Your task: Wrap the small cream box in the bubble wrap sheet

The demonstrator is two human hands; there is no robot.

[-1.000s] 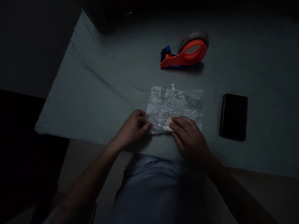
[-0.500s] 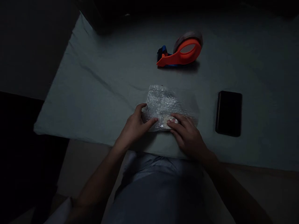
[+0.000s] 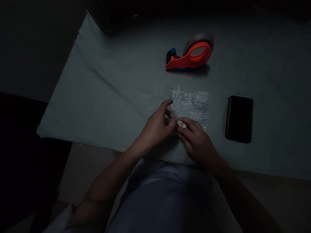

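A sheet of clear bubble wrap [image 3: 190,103] lies near the front edge of the cloth-covered table. On its near part is a small white object with red print [image 3: 181,124], mostly covered by fingers; its kind cannot be made out. My right hand [image 3: 197,138] grips this object from the right, fingers curled over it. From the left, my left hand [image 3: 159,124] is closed on the left edge of the bubble wrap, its thumb close to the white object. The fold between my hands is partly hidden and blurred.
An orange and blue tape dispenser [image 3: 191,57] with a roll of tape stands beyond the wrap. To the right lies a black rectangular object [image 3: 239,118], like a phone or case. Light cloth [image 3: 116,113] covers the table, with its front edge close to my body. The room is dim.
My left hand has moved right, bringing the left part of the bubble wrap over toward the white object. My right hand stays nearly in place on the object.
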